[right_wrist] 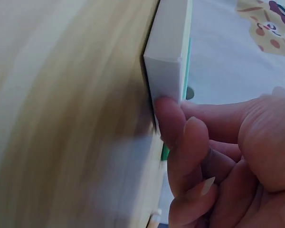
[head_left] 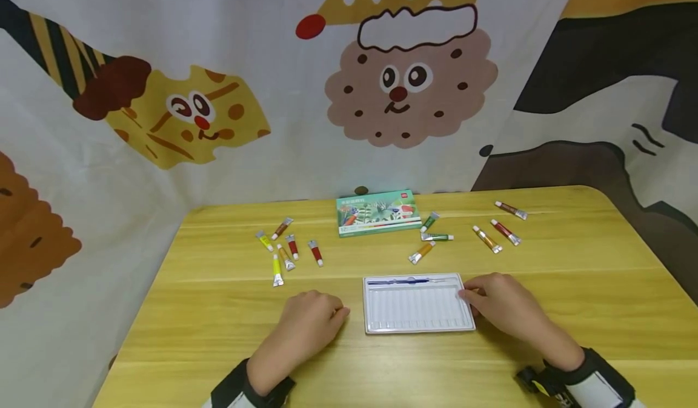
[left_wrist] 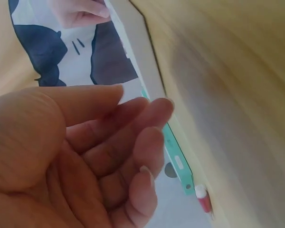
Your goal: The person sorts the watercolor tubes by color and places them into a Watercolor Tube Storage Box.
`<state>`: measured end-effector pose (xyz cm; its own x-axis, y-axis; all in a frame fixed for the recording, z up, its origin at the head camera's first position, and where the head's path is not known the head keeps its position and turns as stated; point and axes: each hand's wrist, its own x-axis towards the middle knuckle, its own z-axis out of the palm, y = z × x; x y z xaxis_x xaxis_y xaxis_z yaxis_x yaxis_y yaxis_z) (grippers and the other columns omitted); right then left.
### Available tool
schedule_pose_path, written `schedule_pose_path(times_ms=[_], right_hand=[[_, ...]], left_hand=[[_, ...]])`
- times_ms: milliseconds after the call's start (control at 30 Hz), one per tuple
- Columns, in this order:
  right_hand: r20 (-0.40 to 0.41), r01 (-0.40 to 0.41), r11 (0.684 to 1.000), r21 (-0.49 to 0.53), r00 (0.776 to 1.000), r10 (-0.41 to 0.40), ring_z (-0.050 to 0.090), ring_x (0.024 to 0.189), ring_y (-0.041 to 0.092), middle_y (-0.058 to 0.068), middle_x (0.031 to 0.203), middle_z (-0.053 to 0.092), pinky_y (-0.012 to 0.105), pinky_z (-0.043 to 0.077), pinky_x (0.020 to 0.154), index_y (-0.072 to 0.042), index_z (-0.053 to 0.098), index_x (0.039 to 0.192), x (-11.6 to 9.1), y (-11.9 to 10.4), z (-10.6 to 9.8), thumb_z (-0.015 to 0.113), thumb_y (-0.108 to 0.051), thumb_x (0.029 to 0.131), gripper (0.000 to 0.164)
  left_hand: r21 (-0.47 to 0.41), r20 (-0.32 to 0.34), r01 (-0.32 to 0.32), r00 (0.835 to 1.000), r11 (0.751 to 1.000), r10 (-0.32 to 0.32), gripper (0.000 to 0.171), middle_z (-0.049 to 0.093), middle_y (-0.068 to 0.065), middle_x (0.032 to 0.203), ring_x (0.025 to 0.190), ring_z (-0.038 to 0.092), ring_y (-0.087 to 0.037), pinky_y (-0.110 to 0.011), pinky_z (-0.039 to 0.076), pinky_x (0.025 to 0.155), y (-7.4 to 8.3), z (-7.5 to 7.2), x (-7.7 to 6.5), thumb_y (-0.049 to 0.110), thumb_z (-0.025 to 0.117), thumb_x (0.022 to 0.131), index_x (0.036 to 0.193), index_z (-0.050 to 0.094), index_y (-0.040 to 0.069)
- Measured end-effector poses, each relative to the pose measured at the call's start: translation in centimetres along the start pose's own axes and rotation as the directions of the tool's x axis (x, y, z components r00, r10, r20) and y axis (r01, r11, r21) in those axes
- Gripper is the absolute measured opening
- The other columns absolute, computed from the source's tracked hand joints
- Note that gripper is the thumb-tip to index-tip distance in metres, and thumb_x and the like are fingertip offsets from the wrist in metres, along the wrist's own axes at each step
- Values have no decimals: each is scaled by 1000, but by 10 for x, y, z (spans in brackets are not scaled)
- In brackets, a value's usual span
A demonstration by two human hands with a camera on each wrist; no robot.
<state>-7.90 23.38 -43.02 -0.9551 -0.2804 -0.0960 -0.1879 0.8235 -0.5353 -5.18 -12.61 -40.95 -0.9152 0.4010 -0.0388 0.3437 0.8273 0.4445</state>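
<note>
A shallow white plastic tray [head_left: 420,308] with ridged slots lies on the table, a thin blue-handled paintbrush [head_left: 400,282] along its far side. My right hand [head_left: 509,305] holds the tray's right edge, thumb at the top rim and a fingertip against the side wall; the tray's white side [right_wrist: 164,76] shows in the right wrist view. To the left of the tray, my left hand [head_left: 311,320] stays just above the table. In the left wrist view its fingers [left_wrist: 149,147] hang loosely curled around nothing.
Behind the tray lies a green paint box [head_left: 378,213]. Several small paint tubes, among them a yellow tube [head_left: 277,270], are scattered at the left. More lie at the right, including a green tube [head_left: 436,237] and a red tube [head_left: 505,231]. A printed curtain [head_left: 245,171] hangs behind the table.
</note>
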Motion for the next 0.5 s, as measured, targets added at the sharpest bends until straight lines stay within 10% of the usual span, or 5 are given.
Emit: schedule_pose_path(times_ms=[500], right_hand=[[30, -41, 998, 39, 999, 40, 48, 53, 11, -6, 58, 56, 25, 34, 50, -7, 79, 90, 15, -35, 12, 73, -10, 97, 9]], left_hand=[[-25, 99, 134, 986, 991, -131, 37, 49, 6, 57, 53, 46, -11, -30, 36, 52, 6, -1, 8, 24, 72, 100, 64, 63, 19]])
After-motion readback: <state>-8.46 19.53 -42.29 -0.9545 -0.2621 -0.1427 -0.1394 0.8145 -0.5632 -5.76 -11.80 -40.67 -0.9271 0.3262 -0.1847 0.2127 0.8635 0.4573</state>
